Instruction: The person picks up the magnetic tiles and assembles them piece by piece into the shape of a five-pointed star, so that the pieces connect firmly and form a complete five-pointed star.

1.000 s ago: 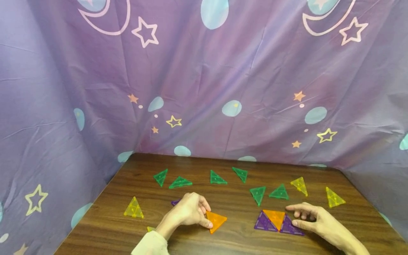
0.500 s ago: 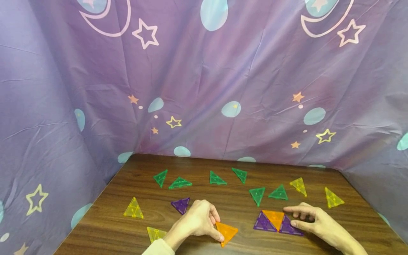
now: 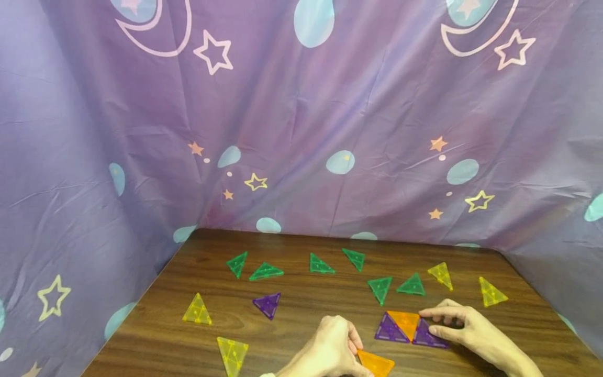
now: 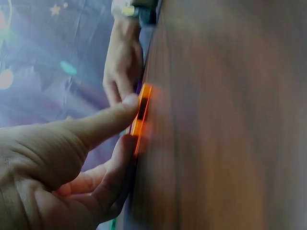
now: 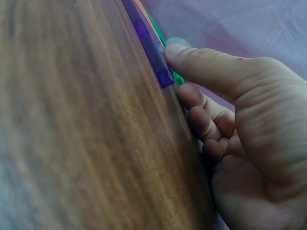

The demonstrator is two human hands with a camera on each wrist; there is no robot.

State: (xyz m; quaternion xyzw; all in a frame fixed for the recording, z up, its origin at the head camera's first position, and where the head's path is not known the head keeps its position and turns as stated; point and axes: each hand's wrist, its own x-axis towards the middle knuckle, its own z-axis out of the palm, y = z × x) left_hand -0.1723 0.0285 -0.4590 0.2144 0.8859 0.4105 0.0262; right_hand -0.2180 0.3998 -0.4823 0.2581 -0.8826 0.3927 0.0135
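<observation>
My left hand (image 3: 335,347) pinches an orange triangular magnetic tile (image 3: 375,362) between thumb and fingers, near the table's front edge. In the left wrist view this orange tile (image 4: 144,103) shows edge-on, low over the wood. To the right, two purple triangular tiles (image 3: 391,330) flank another orange triangle (image 3: 405,320), edges together in a flat row. My right hand (image 3: 464,324) touches the row's right end, its index fingertip by the top corner. In the right wrist view the thumb (image 5: 192,57) lies on the purple tile (image 5: 156,57), other fingers loosely bent beyond it.
Several green triangles (image 3: 321,264) lie along the back of the wooden table (image 3: 165,340). Yellow triangles (image 3: 198,310) lie at left and right, and a lone purple triangle (image 3: 268,305) sits left of centre. A purple patterned cloth (image 3: 282,104) hangs behind and beside the table.
My left hand has carried the orange tile rightward and toward the front edge, uncovering the lone purple triangle and a yellow one. The right hand has stayed by the row.
</observation>
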